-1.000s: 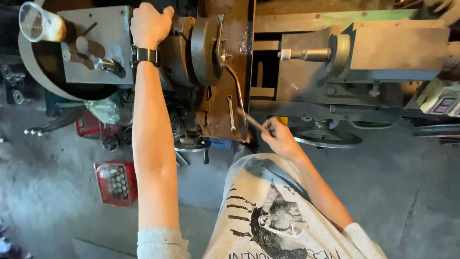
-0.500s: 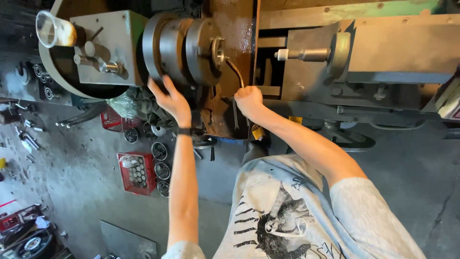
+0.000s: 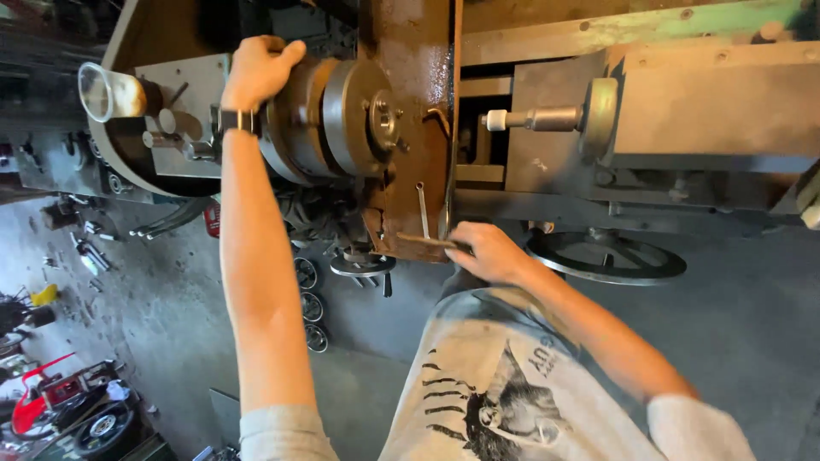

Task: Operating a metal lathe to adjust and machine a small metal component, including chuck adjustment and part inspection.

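My left hand (image 3: 256,68), with a black watch on the wrist, is closed over the rim of the big round metal chuck (image 3: 342,115) of an old lathe. My right hand (image 3: 489,252) sits lower, at the bottom edge of the rusty brown plate (image 3: 410,51) beside the chuck. Its fingers pinch a thin brown rod (image 3: 427,242) that lies against that edge. A slim metal pin (image 3: 422,209) hangs on the plate just above the rod. The tailstock spindle (image 3: 538,118) points at the chuck from the right.
A large handwheel (image 3: 606,256) sticks out right of my right hand, and a smaller one (image 3: 363,265) left of it. A clear plastic cup (image 3: 107,92) rests on the headstock. Metal rings (image 3: 307,299) and a red frame (image 3: 51,393) lie on the grey floor.
My left hand moved from the chuck's lower side up onto its rim. My right hand dropped from the plate near the chuck to the plate's bottom edge, rod in its fingers.
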